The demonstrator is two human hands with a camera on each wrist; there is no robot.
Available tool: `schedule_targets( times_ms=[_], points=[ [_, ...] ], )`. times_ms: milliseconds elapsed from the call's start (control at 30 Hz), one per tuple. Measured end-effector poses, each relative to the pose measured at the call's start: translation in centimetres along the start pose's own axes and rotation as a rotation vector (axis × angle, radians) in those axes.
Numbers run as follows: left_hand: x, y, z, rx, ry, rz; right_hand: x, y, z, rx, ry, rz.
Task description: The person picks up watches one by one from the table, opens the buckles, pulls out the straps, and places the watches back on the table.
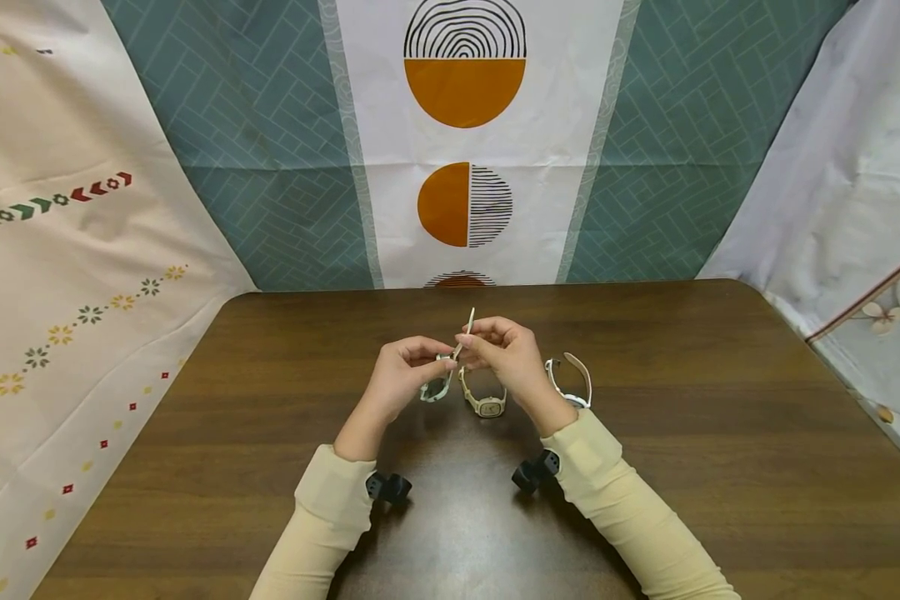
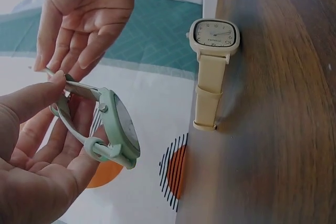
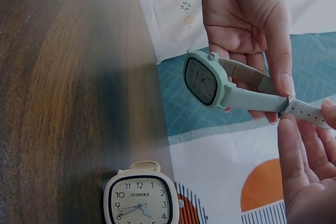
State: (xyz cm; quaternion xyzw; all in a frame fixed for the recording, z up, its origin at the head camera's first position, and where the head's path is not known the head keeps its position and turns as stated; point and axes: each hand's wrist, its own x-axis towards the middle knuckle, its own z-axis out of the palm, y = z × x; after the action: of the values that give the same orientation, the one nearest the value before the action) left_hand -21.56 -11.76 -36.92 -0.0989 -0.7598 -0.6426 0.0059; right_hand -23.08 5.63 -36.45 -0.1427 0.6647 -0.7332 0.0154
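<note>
Both hands hold a mint-green wristwatch (image 3: pixel 202 80) raised above the table. My left hand (image 1: pixel 397 379) pinches its strap by the buckle, thumb on top, and the square case hangs on that side. In the right wrist view the strap passes through the metal buckle (image 3: pixel 284 107), forming a loop. The strap's punched free end (image 3: pixel 310 114) is pinched between the thumb and fingers of my right hand (image 1: pixel 512 358). Below and between the hands, a cream watch (image 1: pixel 489 407) stands on the table with its dial facing me.
A white watch (image 1: pixel 579 402) with its strap curved upward stands right of the cream one, partly behind my right wrist. The brown wooden table (image 1: pixel 195 433) ends at a patterned cloth backdrop (image 1: pixel 285 167). Small black cameras (image 1: pixel 387 487) sit on both wrists.
</note>
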Motion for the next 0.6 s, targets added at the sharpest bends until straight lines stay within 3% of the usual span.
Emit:
schedule_targets(
  times_ms=[200, 467, 600],
  points=[
    [-0.11, 0.29, 0.16, 0.028, -0.002, -0.016, -0.06, 0.04, 0.05, -0.018, -0.006, -0.007],
    [-0.23, 0.27, 0.28, 0.034, -0.069, -0.05, -0.22, 0.06, 0.36, -0.071, -0.019, 0.002],
    [-0.23, 0.22, 0.28, 0.023, -0.073, -0.056, -0.22, 0.12, 0.44, -0.069, -0.023, 0.01]
  ],
)
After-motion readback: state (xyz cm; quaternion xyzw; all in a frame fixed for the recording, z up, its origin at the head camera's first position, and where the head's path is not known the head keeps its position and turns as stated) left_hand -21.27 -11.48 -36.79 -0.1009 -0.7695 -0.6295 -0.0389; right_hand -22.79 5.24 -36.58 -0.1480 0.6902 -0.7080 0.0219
